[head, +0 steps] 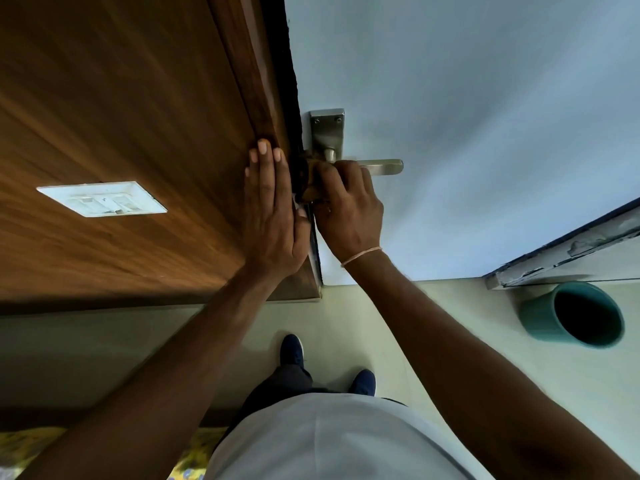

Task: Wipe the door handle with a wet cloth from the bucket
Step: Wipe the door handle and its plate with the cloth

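Observation:
A brushed-metal lever door handle (381, 167) on its backplate (327, 131) is fixed to a pale blue-white door (467, 116). My right hand (349, 209) is closed around a small brownish cloth (313, 178), pressing it against the inner end of the lever near the spindle. My left hand (273, 209) lies flat, fingers together, on the brown wooden frame (138, 116) at the door's edge, holding nothing. A teal bucket (575, 315) stands on the floor at the right; its inside is dark and I cannot see its contents.
A white switch plate (102, 199) is set in the wooden panel at left. My two dark shoes (292, 349) stand on the pale floor (433, 341). A rough grey sill (571, 251) runs behind the bucket. Yellow patterned fabric (31, 445) shows at the bottom left.

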